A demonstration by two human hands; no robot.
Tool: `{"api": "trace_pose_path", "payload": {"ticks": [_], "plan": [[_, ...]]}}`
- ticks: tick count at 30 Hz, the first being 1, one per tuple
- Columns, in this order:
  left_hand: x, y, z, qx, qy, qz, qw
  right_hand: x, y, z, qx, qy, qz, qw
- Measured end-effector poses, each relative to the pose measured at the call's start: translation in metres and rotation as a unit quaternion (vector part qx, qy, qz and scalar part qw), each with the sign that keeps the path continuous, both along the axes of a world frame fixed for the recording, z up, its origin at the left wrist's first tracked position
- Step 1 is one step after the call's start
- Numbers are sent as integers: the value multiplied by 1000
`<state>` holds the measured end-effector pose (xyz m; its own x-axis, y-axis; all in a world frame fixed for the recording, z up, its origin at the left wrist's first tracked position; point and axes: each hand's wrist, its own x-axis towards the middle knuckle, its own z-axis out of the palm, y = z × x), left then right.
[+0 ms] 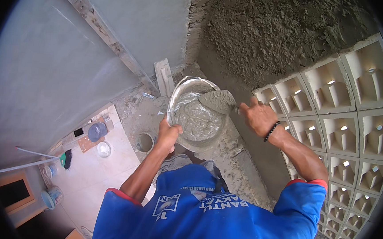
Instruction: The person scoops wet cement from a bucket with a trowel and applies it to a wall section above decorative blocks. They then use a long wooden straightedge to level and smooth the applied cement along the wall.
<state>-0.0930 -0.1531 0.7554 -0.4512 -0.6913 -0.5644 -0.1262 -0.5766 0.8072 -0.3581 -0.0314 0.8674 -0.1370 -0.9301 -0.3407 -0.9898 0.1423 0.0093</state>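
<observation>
Both hands grip: the left hand point(169, 133) clasps the near left rim of a bucket point(171, 104), forearm reaching forward; the right hand point(261, 118), elbow bent outward, closes round the handle of a trowel point(219, 101). A pierced block screen point(318, 114) stands to the bucket's right — grey mortar point(196, 120) lies inside the bucket. The trowel's coated blade is over its right side — a beaded bracelet point(271, 131) rings the right wrist.
</observation>
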Motion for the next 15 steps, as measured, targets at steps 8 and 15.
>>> {"api": "trace_pose_path", "payload": {"ticks": [8,15], "plan": [[-16,-4,25,-1,38,-23,999,40,15,-77,39,-187,-50,980],[10,-17,19,-15,23,-25,999,49,24,-69,0,-223,-110,969]]}}
